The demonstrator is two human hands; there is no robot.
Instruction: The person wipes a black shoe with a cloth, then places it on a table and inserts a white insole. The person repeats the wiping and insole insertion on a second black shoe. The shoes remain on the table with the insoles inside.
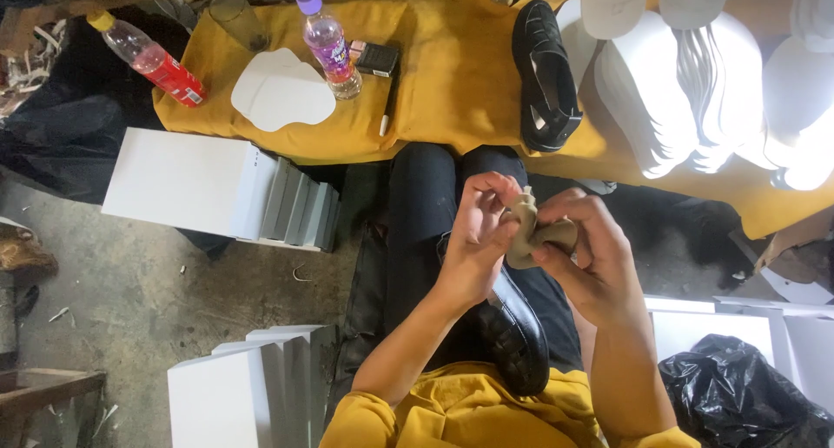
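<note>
Both hands meet over my lap on a small tan, crumpled piece of soft material (532,232). My left hand (478,235) pinches its left edge with curled fingers. My right hand (584,255) grips its right side between thumb and fingers. Under my forearms a black woven shoe (514,331) lies on my lap, partly hidden by my left wrist. A second black woven shoe (545,76) rests on the yellow cloth-covered table (452,74) ahead of me.
Stacks of white insole-shaped cutouts (695,92) fill the table's right. A white cutout (282,92), two plastic bottles (328,44) (152,59), a small dark box (376,59) and a pen (385,118) lie at left. White boxes (217,192) (252,383) stand on the floor; a black bag (738,396) sits at right.
</note>
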